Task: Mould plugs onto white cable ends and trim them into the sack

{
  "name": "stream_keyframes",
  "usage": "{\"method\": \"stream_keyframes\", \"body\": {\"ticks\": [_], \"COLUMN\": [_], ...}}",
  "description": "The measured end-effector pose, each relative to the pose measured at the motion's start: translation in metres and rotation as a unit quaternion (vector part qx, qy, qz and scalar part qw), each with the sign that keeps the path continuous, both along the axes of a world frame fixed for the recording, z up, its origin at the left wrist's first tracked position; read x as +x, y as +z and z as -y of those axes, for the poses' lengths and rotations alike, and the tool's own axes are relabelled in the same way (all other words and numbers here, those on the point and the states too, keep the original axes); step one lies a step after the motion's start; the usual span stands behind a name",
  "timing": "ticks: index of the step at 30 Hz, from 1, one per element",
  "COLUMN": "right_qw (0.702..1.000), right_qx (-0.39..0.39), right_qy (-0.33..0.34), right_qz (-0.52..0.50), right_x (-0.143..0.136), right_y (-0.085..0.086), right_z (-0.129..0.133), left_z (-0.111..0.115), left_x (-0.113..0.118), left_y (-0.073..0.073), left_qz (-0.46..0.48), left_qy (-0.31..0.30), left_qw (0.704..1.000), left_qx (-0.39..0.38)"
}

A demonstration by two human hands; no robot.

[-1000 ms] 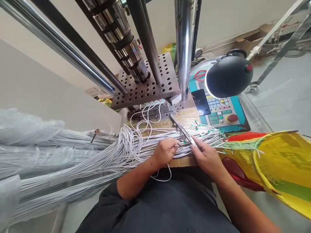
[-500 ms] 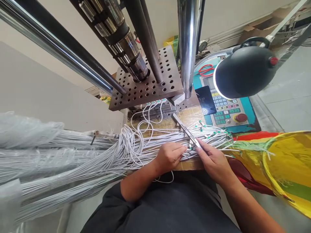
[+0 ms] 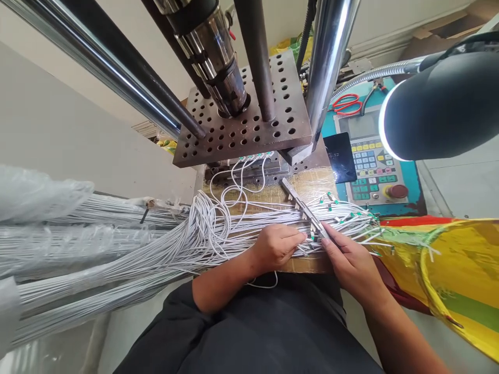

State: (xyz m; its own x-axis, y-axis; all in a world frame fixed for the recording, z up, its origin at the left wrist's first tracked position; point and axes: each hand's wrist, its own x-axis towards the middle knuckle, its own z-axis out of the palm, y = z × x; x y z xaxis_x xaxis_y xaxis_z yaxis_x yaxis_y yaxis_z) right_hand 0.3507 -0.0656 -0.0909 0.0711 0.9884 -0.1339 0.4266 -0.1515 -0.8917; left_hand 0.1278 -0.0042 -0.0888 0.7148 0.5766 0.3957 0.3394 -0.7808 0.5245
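My right hand point(image 3: 345, 253) grips the lower end of a narrow metal bar point(image 3: 302, 205), which slants up and left over the cables. Small pale pieces stick out along the bar's left side. My left hand point(image 3: 277, 244) is pinched on a white cable with a green-marked end, held against the bar near its lower end. Many white cables point(image 3: 156, 259) run across the bench beneath both hands, and several green-tagged ends point(image 3: 353, 214) lie right of the bar. More cable ends point(image 3: 255, 155) sit in a row in the metal fixture point(image 3: 253, 169) under the press plate.
A perforated press plate point(image 3: 245, 132) with steel columns point(image 3: 333, 57) stands ahead. At right are a black lamp point(image 3: 440, 106), a control panel point(image 3: 376, 171) with a red button, a dark phone point(image 3: 340, 158), red-handled scissors point(image 3: 346, 105) and a yellow sack point(image 3: 463, 270).
The camera view has shifted, so the press and lamp appear higher or farther right. Both hands keep their holds, with the cable end still at the bar.
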Motion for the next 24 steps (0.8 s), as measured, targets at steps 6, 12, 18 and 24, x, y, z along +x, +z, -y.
{"method": "stream_keyframes", "body": {"ticks": [6,12,18,24], "right_qw": [1.000,0.997,0.994,0.995], "right_qx": [-0.008,-0.039,-0.003,0.017], "right_qy": [-0.010,-0.046,-0.076,-0.058], "right_qz": [0.009,0.041,0.072,0.085], "right_x": [0.000,-0.006,-0.020,-0.018], "right_y": [0.005,0.010,0.011,0.008], "right_z": [0.000,-0.004,-0.006,-0.001], "left_z": [-0.001,0.000,-0.007,-0.029], "left_x": [0.000,0.002,0.002,-0.005], "left_y": [0.001,0.000,0.006,0.033], "left_qz": [-0.031,-0.019,0.010,-0.015], "left_qy": [0.014,0.037,0.069,0.127], "left_qw": [0.999,0.998,0.983,0.960], "left_qx": [-0.019,-0.044,-0.167,-0.249]}}
